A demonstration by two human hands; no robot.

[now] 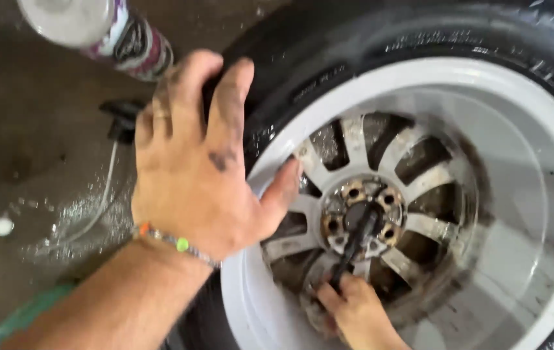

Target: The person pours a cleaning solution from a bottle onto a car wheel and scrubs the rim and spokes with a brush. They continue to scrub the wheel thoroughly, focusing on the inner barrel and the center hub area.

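Here, the left hand (199,175) lies flat and spread on the tyre (354,45), at its sidewall just left of the white wheel rim (251,285), thumb touching the rim edge; its grip is wide open, holding nothing, only bracing. The right hand (354,311), below the hub (361,217), has its grip closed around a thin dark brush (354,240), whose tip sits in the hub centre among the lug holes. The wheel lies on its side on the wet floor (30,162). Spokes near the hub look grimy.

Judgement: a good scrub needs the bracing hand kept firm so the wheel does not rock, brush worked in short turns round each lug hole, then along the spokes.

Up and left of the tyre, a spray bottle (108,32), a black trigger nozzle (121,116) and a thin hose (105,188) lie on the floor.
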